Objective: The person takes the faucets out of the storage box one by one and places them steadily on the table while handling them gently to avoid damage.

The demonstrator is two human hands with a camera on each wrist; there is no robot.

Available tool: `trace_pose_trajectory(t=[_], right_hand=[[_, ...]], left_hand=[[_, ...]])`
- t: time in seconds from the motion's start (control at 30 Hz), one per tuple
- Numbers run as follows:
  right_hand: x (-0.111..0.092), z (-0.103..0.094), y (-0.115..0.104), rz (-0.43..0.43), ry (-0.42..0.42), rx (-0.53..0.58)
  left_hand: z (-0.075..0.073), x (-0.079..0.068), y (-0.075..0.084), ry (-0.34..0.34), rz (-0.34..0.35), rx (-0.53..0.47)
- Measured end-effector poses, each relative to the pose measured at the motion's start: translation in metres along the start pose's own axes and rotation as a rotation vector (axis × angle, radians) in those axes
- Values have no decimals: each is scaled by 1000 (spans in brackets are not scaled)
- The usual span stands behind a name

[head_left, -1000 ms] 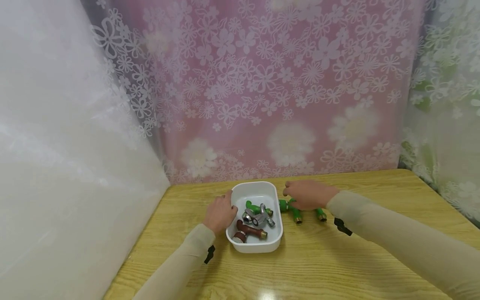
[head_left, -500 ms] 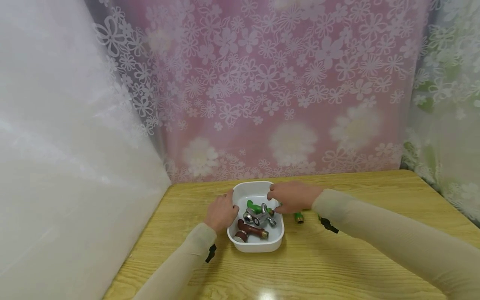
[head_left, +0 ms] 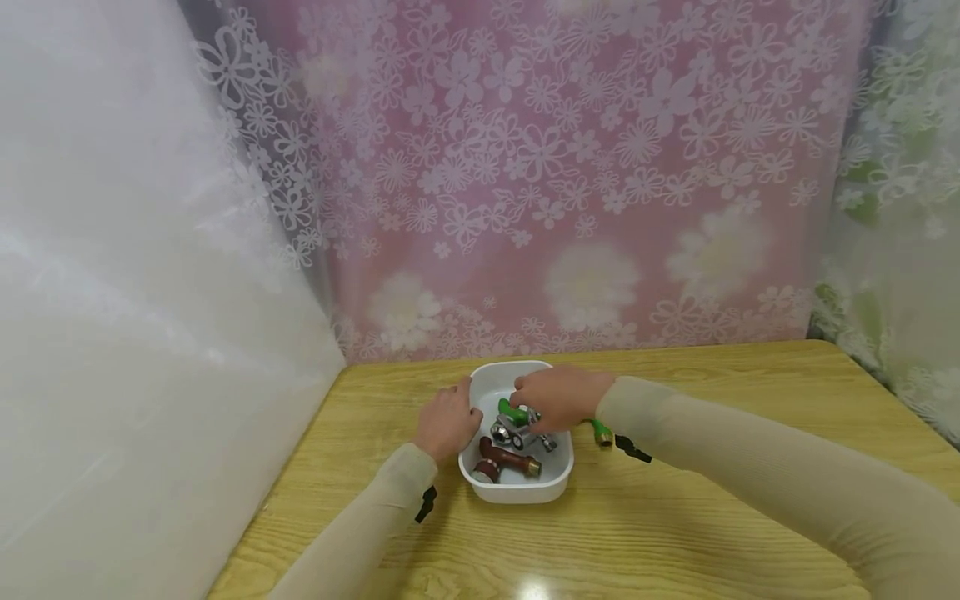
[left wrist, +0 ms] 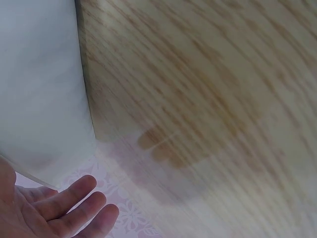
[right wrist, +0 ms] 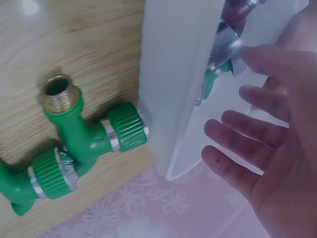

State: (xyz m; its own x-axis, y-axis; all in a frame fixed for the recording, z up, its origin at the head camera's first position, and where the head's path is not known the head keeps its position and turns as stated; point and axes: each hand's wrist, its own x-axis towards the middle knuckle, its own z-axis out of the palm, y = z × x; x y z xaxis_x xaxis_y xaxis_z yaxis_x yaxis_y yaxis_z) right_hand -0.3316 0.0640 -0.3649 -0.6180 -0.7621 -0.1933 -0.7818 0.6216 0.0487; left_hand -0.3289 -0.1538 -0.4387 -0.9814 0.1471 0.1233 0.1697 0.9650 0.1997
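Observation:
My left hand [head_left: 447,423] grips the left rim of a white tub [head_left: 517,494], thumb over the inner side; the left wrist view shows several fingers [left wrist: 81,213] outside its wall. My right hand [head_left: 561,398] reaches over the right rim into the tub, fingers spread and loosely bent. Its thumb [right wrist: 265,57] is right at a chrome tap [right wrist: 225,44]. Around that chrome tap [head_left: 510,432] lie a green tap [head_left: 512,412] behind and a dark red tap [head_left: 513,461] with a brass threaded end in front. Part of the chrome tap is hidden by my right hand.
Outside the tub's right wall, green taps [right wrist: 74,134] with brass threads and ribbed collars lie on the wooden table [head_left: 637,525]. Flowered pink sheeting [head_left: 570,167] hangs behind the table, and white sheeting [head_left: 150,292] stands on the left.
My right hand has moved left from the green taps on the table, across the rim, and into the tub over the chrome tap. The left hand keeps its hold on the rim.

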Motion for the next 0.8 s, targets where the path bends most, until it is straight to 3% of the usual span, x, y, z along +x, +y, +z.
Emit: trace_pose_trajectory(t=[0.23, 0.6, 0.8], right_hand=[[11, 0, -7, -25, -32, -1], [20, 5, -15, 34, -99, 68], [27, 11, -16, 56, -102, 47]], left_hand=[[0, 0, -1, -7, 4, -13], [-1, -2, -1, -1, 14, -20], [-2, -2, -1, 9, 19, -9]])
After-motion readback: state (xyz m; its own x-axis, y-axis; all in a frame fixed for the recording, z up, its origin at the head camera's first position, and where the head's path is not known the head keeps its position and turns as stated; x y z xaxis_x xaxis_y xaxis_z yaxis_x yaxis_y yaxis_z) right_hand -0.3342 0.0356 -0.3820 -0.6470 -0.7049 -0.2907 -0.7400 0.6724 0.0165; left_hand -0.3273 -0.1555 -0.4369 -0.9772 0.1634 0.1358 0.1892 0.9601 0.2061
